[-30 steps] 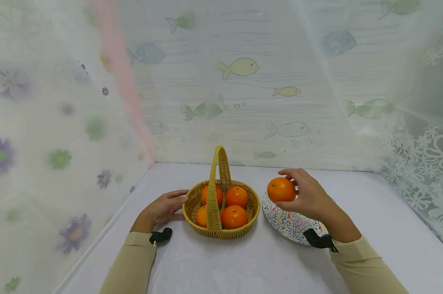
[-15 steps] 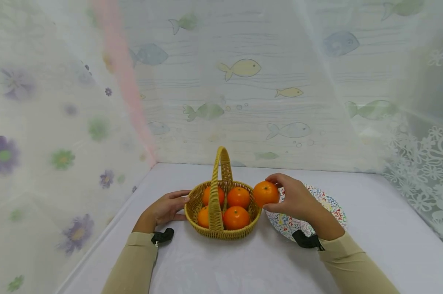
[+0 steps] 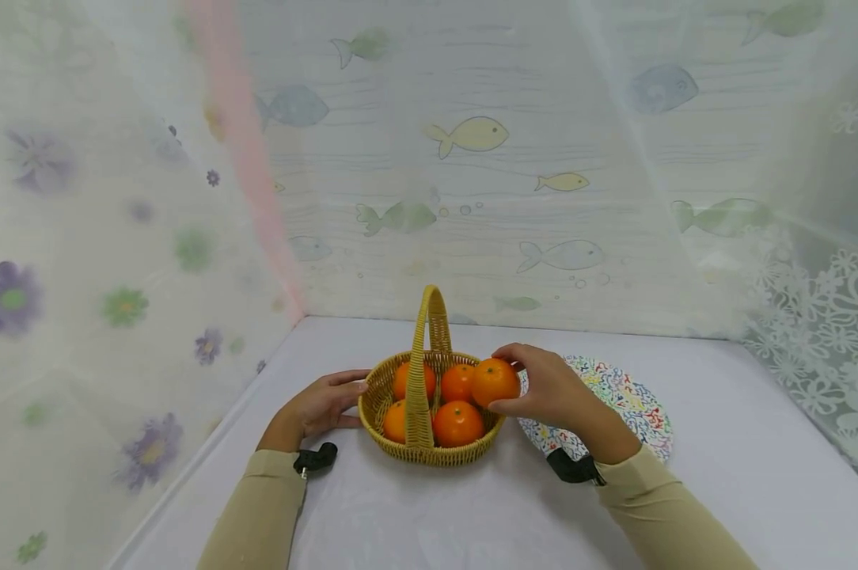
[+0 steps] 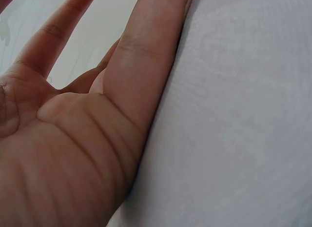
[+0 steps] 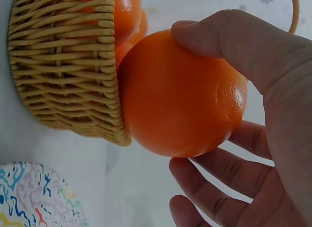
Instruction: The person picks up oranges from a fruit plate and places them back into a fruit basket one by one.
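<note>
My right hand (image 3: 553, 389) holds an orange (image 3: 495, 383) between thumb and fingers, over the right rim of a yellow wicker basket (image 3: 393, 453). In the right wrist view the held orange (image 5: 183, 95) overlaps the basket's rim (image 5: 108, 66), the thumb on one side and fingertips on the other. Several oranges lie inside the basket, one of them near its front (image 3: 458, 424); the tall handle partly hides those on the left. My left hand (image 3: 322, 408) touches the basket's left side with its fingers extended. In the left wrist view this hand (image 4: 83, 129) rests its edge on the white cloth.
A round plate (image 3: 639, 408) with a multicoloured squiggle pattern lies right of the basket, partly beneath my right forearm. White cloth (image 3: 429, 514) covers the table. A fish-patterned curtain (image 3: 472, 237) stands behind, with flowered sheeting (image 3: 115, 356) on the left.
My right hand has carried the orange leftward from above the plate to the basket's right rim, uncovering more of the plate. The left hand has stayed at the basket's side.
</note>
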`<act>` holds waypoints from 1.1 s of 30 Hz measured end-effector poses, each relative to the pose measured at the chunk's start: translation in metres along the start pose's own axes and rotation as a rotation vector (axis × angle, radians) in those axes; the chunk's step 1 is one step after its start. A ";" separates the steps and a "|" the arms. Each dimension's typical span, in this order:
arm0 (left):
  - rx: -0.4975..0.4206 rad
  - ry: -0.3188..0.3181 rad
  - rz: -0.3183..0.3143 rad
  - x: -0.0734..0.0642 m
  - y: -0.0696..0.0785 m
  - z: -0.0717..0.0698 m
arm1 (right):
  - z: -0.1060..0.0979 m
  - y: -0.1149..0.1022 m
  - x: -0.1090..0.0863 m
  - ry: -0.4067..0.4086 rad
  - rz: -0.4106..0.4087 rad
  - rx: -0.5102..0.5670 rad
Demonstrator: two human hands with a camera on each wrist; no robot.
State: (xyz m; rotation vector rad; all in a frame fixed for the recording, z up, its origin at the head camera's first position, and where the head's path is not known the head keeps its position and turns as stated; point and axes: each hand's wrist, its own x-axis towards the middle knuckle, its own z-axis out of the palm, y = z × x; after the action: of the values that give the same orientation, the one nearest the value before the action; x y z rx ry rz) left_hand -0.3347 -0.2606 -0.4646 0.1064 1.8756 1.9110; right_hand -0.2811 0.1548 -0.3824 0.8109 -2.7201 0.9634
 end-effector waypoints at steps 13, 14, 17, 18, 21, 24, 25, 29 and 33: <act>-0.005 -0.009 0.005 -0.004 0.001 0.000 | 0.015 -0.003 0.009 -0.042 0.033 -0.011; -0.004 -0.011 0.008 -0.004 0.001 0.001 | 0.016 -0.003 0.009 -0.048 0.044 -0.006; 0.002 -0.019 0.012 -0.005 0.002 0.001 | 0.019 -0.003 0.009 -0.057 0.072 0.000; 0.005 -0.020 0.014 -0.005 0.002 0.001 | 0.020 -0.003 0.009 -0.057 0.077 0.004; 0.005 -0.015 0.007 -0.004 0.003 0.002 | 0.021 -0.002 0.009 -0.050 0.083 0.012; 0.003 -0.011 0.001 -0.003 0.002 0.001 | 0.022 -0.002 0.008 -0.040 0.092 0.025; 0.001 -0.009 -0.001 -0.002 0.002 0.001 | 0.023 -0.002 0.007 -0.037 0.100 0.029; 0.001 -0.002 -0.006 0.000 0.000 0.000 | 0.026 0.001 0.005 -0.029 0.119 0.045; 0.002 0.006 -0.010 0.000 0.000 0.001 | 0.027 0.002 0.005 -0.030 0.118 0.047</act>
State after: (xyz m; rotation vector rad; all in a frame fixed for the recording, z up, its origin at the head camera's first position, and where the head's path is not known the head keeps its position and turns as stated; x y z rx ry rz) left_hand -0.3340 -0.2602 -0.4645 0.0924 1.8785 1.9050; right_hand -0.2853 0.1371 -0.4030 0.6842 -2.8087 1.0503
